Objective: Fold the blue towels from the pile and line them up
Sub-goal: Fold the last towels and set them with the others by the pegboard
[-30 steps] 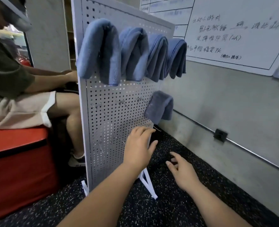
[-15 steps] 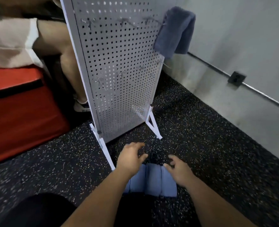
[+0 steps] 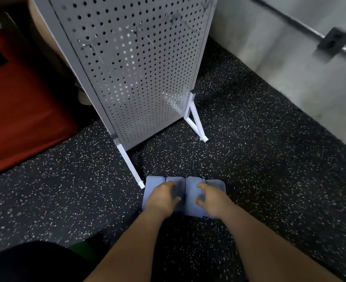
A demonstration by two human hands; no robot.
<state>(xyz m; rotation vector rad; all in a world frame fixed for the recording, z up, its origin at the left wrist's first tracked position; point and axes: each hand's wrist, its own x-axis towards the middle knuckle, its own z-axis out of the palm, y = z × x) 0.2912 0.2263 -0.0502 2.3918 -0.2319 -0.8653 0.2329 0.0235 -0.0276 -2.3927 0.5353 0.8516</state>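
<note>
Underfoot, speckled black floor (image 3: 249,159), folded blue towels (image 3: 191,185), grey wall (image 3: 279,58), white pegboard (image 3: 137,68).

Blue towels (image 3: 190,202); black floor (image 3: 249,159) (white-speckled); white perforated pegboard (image 3: 139,68); red box (image 3: 21,110).

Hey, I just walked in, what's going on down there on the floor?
A person has both hands down on a short row of folded blue towels lying side by side on the speckled floor, just in front of the white pegboard stand. The left hand rests on the left half of the row and the right hand on the right half. No towels hang on the visible part of the pegboard.
</note>
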